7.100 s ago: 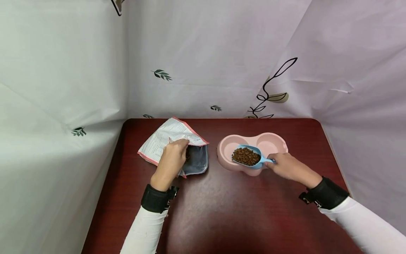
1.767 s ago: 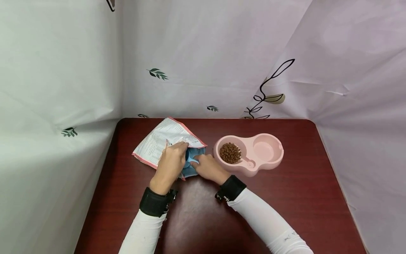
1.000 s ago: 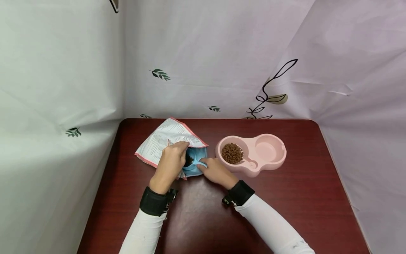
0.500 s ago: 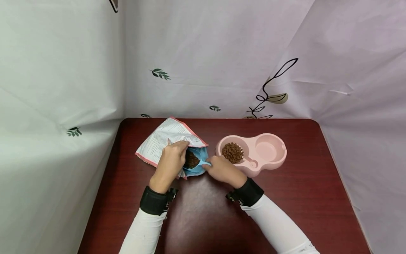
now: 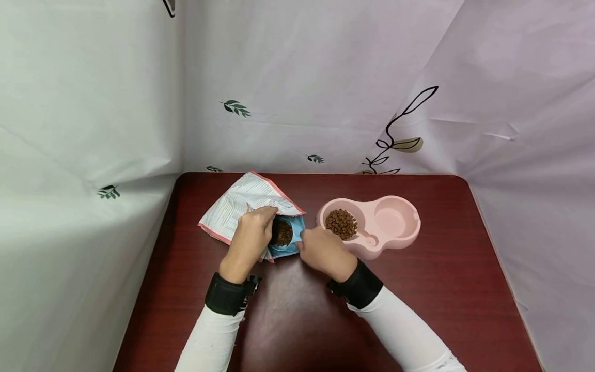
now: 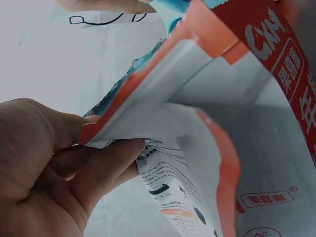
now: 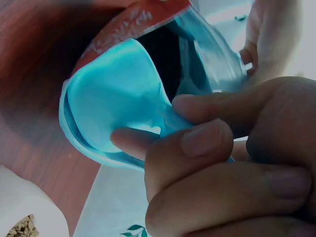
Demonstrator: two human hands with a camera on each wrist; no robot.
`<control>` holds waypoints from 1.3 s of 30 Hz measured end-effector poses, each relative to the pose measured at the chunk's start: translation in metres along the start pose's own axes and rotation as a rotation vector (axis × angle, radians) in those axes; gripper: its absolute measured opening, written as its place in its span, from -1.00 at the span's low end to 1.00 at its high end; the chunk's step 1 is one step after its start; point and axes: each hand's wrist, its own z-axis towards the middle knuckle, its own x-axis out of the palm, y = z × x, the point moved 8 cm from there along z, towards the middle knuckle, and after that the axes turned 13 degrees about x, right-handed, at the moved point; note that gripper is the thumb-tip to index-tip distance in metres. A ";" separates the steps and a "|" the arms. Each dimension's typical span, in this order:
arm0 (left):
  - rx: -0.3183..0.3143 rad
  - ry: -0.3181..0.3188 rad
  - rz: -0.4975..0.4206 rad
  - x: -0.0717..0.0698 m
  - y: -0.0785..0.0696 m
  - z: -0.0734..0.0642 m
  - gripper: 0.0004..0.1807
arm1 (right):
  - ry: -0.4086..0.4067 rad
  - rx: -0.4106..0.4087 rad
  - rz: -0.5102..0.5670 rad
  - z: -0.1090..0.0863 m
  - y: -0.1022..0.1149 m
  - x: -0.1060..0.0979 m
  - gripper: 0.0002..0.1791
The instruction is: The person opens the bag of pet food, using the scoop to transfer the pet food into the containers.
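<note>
A white pet food bag (image 5: pixel 234 206) with red edges lies on its side, its mouth facing right. The left hand (image 5: pixel 251 237) pinches the edge of that mouth between thumb and fingers; the left wrist view shows the bag's folded rim (image 6: pixel 133 84) in its grip. Curled round the handle of a light blue scoop (image 7: pixel 116 94) is the right hand (image 5: pixel 325 250). The scoop's bowl sits inside the bag's mouth, and brown kibble (image 5: pixel 282 233) shows there, partly hidden by the left hand.
Right of the bag stands a pink double pet bowl (image 5: pixel 367 219). Its left well holds kibble (image 5: pixel 341 223); its right well shows a bare bottom. The dark red table (image 5: pixel 372 320) is bordered behind by a white patterned sheet (image 5: pixel 297 93).
Seconds ago the filled scoop was over the pink bowl; kibble now lies in its left well and the scoop is in the bag. Recently the right hand drew slightly rightward.
</note>
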 end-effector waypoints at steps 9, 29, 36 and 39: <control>-0.004 -0.002 -0.006 0.000 0.001 0.000 -0.79 | -0.011 -0.018 0.069 0.002 -0.005 0.003 -0.71; 0.001 -0.003 -0.013 -0.001 0.000 0.001 -0.79 | -0.106 -0.171 0.612 -0.004 -0.065 0.070 -0.83; 0.001 0.002 -0.020 -0.001 0.001 0.001 -0.79 | -0.175 -0.186 0.634 -0.008 -0.067 0.074 -0.81; 0.000 -0.004 -0.018 0.000 0.001 0.000 -0.79 | -0.155 -0.182 0.636 -0.009 -0.067 0.073 -0.79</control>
